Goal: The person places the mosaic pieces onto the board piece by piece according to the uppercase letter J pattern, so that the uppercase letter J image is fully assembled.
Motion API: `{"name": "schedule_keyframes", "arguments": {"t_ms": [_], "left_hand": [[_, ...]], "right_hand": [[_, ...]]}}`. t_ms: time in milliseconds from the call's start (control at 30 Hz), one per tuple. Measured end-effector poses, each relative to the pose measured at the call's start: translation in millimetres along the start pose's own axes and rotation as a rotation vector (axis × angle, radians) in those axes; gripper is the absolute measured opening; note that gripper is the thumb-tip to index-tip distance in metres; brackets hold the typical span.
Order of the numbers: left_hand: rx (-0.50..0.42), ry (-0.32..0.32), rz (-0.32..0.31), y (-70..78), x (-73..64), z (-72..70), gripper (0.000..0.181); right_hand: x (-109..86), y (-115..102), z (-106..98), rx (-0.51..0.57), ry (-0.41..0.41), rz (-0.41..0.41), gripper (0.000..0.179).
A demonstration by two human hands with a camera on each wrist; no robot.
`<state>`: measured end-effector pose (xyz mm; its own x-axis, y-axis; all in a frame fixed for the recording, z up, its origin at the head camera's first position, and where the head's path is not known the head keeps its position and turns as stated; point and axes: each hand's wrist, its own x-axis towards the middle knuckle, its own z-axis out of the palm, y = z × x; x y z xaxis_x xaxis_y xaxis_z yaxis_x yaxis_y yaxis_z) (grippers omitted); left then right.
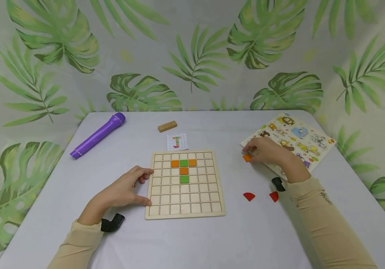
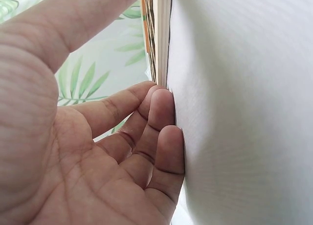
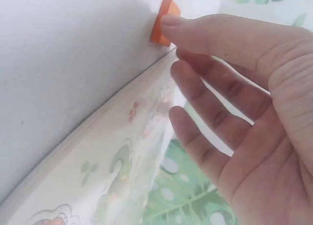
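In the head view, a wooden grid board (image 1: pixel 165 209) lies in the middle of the table with several orange and green square tiles (image 1: pixel 184 171) set in a T shape near its top. My left hand (image 1: pixel 122 192) rests at the board's left edge, thumb low and fingertips higher up; its fingers (image 2: pixel 164 151) lie loosely bent along the tabletop. Over to the right, my right hand (image 1: pixel 268 150) pinches an orange square tile (image 1: pixel 247 158) beside a puzzle board's edge. The right wrist view has the thumb on that tile (image 3: pixel 164 24), with the index finger mostly hidden behind it.
Two red quarter-circle pieces (image 1: pixel 249 196) lie below the right hand. An animal-picture puzzle board (image 1: pixel 313 140) sits partly under that arm. Behind the grid board are a small pattern card (image 1: pixel 170 145) and a wooden block (image 1: pixel 167 126); a purple toy microphone (image 1: pixel 98 135) lies back left.
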<state>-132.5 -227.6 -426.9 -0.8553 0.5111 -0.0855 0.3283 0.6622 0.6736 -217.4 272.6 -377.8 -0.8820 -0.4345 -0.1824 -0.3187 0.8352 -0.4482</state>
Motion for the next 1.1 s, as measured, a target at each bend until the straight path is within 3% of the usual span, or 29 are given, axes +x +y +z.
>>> {"name": "schedule_keyframes", "arguments": {"t_ms": [333,1100], "left_hand": [[0.006,0.004,-0.016,-0.6,-2.6,-3.1,0.095],[-0.01,0.002,-0.006,-1.8,0.3,1.1,0.094]], "right_hand": [[4.5,3.0,5.2,-0.027,0.022,-0.058,0.022],[4.5,3.5,6.2,-0.096,0.007,-0.042,0.019]]}}
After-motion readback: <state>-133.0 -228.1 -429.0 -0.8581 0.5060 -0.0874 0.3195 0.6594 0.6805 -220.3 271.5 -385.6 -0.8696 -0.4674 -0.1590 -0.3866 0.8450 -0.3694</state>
